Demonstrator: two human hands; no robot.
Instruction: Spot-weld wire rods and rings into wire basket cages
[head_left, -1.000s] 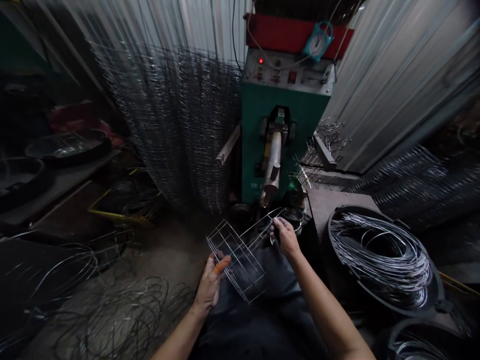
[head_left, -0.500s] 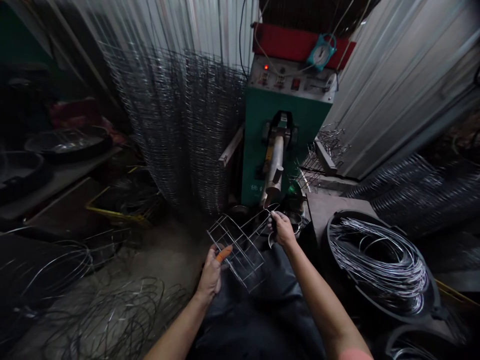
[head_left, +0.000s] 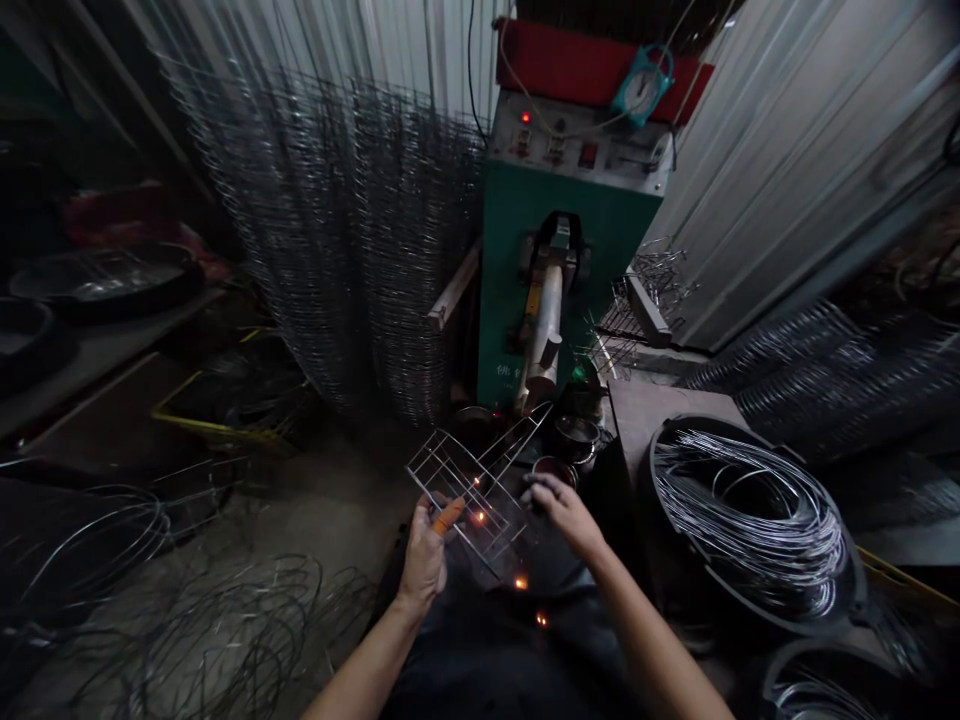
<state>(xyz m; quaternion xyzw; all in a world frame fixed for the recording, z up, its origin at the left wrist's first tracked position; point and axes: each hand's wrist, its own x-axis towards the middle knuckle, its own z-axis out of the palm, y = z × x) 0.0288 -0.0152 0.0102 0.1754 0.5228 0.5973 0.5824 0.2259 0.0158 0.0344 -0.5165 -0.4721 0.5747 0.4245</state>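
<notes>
My left hand [head_left: 426,553] grips a wire rack [head_left: 442,460] by its near left edge, the thumb wrapped in an orange covering. The rack is a tilted grid of thin metal wires, and its far end reaches up to the tip of the electrode arm [head_left: 541,350] on a green spot welder [head_left: 592,220]. My right hand [head_left: 559,505] is just right of the rack, holding nothing that I can see, with its fingers loosely extended. Glowing sparks [head_left: 520,582] fall across the rack and my dark apron [head_left: 495,660].
Tall stacks of wire frames [head_left: 405,250] lean by the corrugated wall on the left. At the right, a black tub [head_left: 660,490] holds cut wires [head_left: 780,520]. Loose wire [head_left: 232,630] lies tangled on the floor at left. A small bowl [head_left: 577,437] is below the welder arm.
My right hand has let go of the rack's far end and drawn back toward me. Orange sparks have appeared. My left hand still holds the rack nearly in the same spot.
</notes>
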